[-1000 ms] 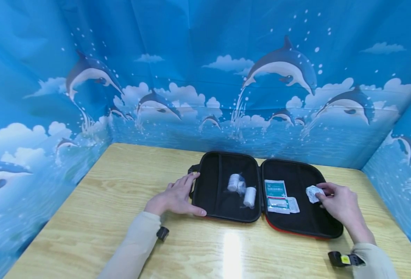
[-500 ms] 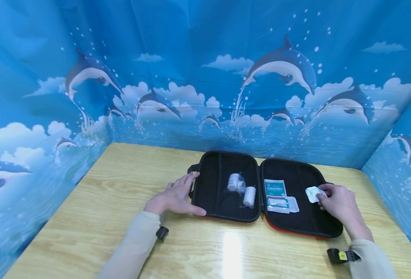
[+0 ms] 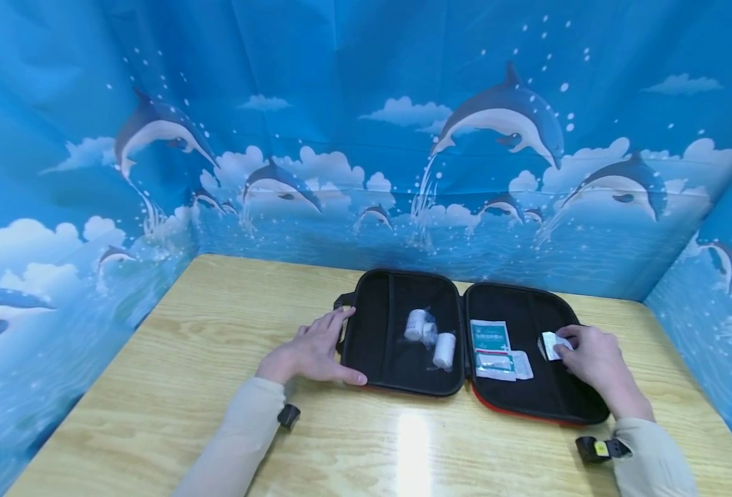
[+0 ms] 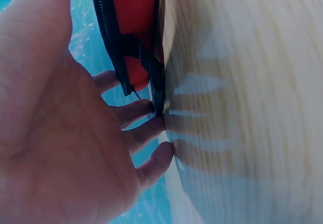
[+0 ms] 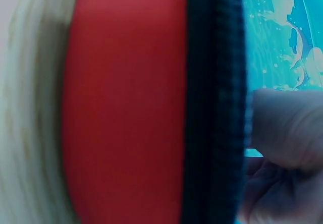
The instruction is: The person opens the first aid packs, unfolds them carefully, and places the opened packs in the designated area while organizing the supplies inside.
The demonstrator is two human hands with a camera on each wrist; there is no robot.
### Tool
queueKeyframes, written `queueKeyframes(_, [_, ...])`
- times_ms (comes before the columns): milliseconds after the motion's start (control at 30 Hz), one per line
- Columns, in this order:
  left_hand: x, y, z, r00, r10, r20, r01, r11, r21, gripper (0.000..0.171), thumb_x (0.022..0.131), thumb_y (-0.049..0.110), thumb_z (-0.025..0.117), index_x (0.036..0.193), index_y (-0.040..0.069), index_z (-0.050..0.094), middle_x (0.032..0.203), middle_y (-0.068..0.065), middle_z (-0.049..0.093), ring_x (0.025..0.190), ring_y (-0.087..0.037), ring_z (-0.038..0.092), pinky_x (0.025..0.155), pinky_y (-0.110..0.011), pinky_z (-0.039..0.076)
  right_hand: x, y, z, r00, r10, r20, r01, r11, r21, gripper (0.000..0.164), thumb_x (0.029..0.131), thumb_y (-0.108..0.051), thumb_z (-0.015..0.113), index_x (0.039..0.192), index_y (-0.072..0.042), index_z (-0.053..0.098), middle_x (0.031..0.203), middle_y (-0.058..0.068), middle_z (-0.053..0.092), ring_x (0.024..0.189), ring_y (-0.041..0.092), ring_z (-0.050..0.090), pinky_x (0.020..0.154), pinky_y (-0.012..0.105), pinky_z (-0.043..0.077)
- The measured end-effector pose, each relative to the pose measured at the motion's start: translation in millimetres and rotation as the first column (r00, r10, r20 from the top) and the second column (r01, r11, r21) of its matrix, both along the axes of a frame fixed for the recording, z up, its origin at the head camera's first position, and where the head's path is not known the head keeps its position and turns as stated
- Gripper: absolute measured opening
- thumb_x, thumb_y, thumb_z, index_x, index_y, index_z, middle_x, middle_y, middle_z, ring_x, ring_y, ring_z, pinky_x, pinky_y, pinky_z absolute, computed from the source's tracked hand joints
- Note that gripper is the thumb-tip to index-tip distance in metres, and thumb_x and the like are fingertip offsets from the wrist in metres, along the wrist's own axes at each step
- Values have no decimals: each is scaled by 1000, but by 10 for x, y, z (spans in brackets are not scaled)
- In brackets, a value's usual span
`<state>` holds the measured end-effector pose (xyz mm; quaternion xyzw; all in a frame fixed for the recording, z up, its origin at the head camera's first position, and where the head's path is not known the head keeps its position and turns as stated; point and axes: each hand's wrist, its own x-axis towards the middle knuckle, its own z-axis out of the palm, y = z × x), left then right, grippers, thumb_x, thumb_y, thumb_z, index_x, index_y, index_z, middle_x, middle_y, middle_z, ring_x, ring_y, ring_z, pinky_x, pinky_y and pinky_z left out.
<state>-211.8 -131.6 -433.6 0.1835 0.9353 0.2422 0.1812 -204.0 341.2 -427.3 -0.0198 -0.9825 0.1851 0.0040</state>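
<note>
An unzipped case [image 3: 366,331] with a black lining and red shell lies spread flat on the table. My left hand [image 3: 316,348] rests against its left edge with fingers spread; the left wrist view shows the fingertips by the black carry handle [image 4: 139,52]. Over the right half, my right hand [image 3: 599,359] pinches a small white packet [image 3: 550,345] between thumb and fingers. Flat in that half lie a green-and-white packet [image 3: 490,336] and smaller white packets [image 3: 495,366]. Wrapped white rolls [image 3: 445,350] sit in the left half. In the right wrist view the case wall hides the packet.
The wooden table [image 3: 229,297] stretches around the case, with its front part before it. A blue curtain [image 3: 341,138] printed with dolphins hangs behind and along both sides. The case's red side wall [image 5: 126,103] stands close to the right wrist.
My right hand has shifted slightly left within the case, and the white packet in its fingers has turned and moved left with it. The left hand and the other contents have stayed in place.
</note>
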Motion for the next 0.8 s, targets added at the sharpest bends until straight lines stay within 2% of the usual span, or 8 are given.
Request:
queueKeyframes(133, [4, -6, -5, 1000, -2, -6, 2, 1000, 1, 128, 71, 70, 81, 166, 24, 7, 173, -11, 9, 158, -38, 17, 121, -71, 16, -25, -55, -44, 1000, 12, -23, -11, 1000, 11, 23, 89, -8, 71, 106, 8, 70, 82, 19, 68, 68, 25, 60, 60, 34, 43])
queueKeyframes(300, [1, -7, -4, 1000, -5, -12, 5, 1000, -8, 128, 72, 70, 80, 166, 24, 7, 173, -11, 10, 158, -37, 18, 121, -70, 18, -45, -81, -86, 997, 22, -68, -22, 1000, 2, 19, 86, -6, 73, 101, 7, 72, 87, 24, 70, 74, 30, 62, 65, 41, 46])
queueKeyframes(400, [-7, 8, -7, 1000, -4, -17, 4, 1000, -8, 127, 72, 70, 80, 166, 24, 8, 173, -10, 11, 158, -37, 19, 120, -70, 19, -50, -68, -94, 996, 28, -87, -30, 999, -26, 18, 85, -5, 71, 99, 6, 74, 87, 23, 72, 74, 29, 65, 65, 39, 46])
queueKeyframes(500, [-12, 11, 4, 1000, -3, -18, 3, 1000, -10, 127, 72, 70, 81, 166, 24, 8, 173, -10, 11, 158, -37, 18, 121, -69, 19, -45, -85, -75, 997, 27, -71, -32, 998, -63, 19, 87, -4, 68, 101, 7, 74, 86, 20, 74, 74, 26, 66, 65, 34, 45])
queueKeyframes(567, [-11, 13, 11, 1000, -3, -15, 3, 1000, -9, 127, 72, 70, 80, 166, 24, 8, 173, -10, 11, 158, -37, 18, 121, -69, 19, -37, -102, -67, 998, 15, -60, -20, 996, -88, 22, 88, -4, 65, 105, 8, 73, 88, 20, 74, 74, 22, 65, 65, 31, 44])
queueKeyframes(667, [-3, 11, 21, 1000, -2, -10, 2, 1000, -13, 128, 72, 70, 81, 166, 24, 8, 173, -10, 11, 158, -37, 18, 121, -69, 18, -19, -134, -61, 1000, -24, -13, 21, 985, -170, 33, 92, -7, 59, 120, 9, 66, 98, 25, 73, 73, 19, 65, 63, 29, 48])
queueKeyframes(800, [4, 11, 21, 1000, -3, -13, 3, 1000, -14, 128, 71, 70, 81, 166, 23, 8, 173, -11, 11, 158, -38, 19, 121, -69, 19, -2, -179, -56, 993, -83, 81, 104, 945, -311, 46, 99, -14, 54, 140, 8, 50, 112, 32, 68, 71, 17, 66, 59, 29, 53])
